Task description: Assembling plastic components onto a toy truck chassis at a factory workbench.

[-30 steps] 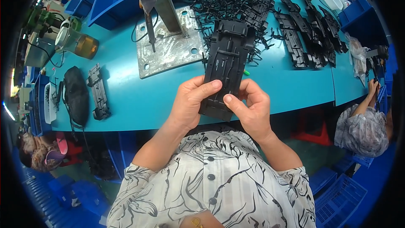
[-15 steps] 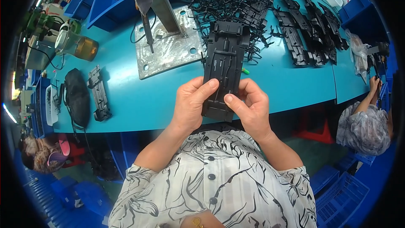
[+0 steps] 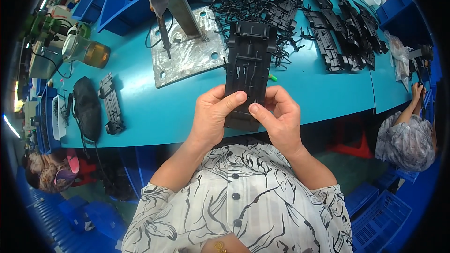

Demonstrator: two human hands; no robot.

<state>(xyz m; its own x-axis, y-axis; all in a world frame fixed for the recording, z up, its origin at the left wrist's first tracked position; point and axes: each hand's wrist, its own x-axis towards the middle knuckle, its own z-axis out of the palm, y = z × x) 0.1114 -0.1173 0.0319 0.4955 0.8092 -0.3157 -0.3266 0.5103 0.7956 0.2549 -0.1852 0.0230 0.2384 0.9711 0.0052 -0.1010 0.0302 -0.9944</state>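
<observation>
A long black moulded plastic part (image 3: pixel 247 61) stands nearly upright in front of me over the table's near edge. My left hand (image 3: pixel 216 110) grips its lower left side, thumb laid across the face. On the lower right side my right hand (image 3: pixel 280 117) pinches it, with the thumb tip on the face near the left thumb. The fingers behind the part are hidden. Beyond it lies a tangled heap of small black plastic pieces (image 3: pixel 241 3). Another black moulded part (image 3: pixel 111 103) rests on the table at left.
A metal stand with a square base plate (image 3: pixel 187 58) and a hanging tool (image 3: pixel 164 33) rises behind my hands. Blue bins (image 3: pixel 124 11) line the back. Several black parts (image 3: pixel 344 33) lie at right, a black pouch (image 3: pixel 86 108) and jug (image 3: pixel 89 49) at left. A co-worker (image 3: pixel 405 143) sits at right.
The black part's upper end has tipped slightly, and its face looks darker. My left thumb has slid a little to the right across it. Both hands keep their hold.
</observation>
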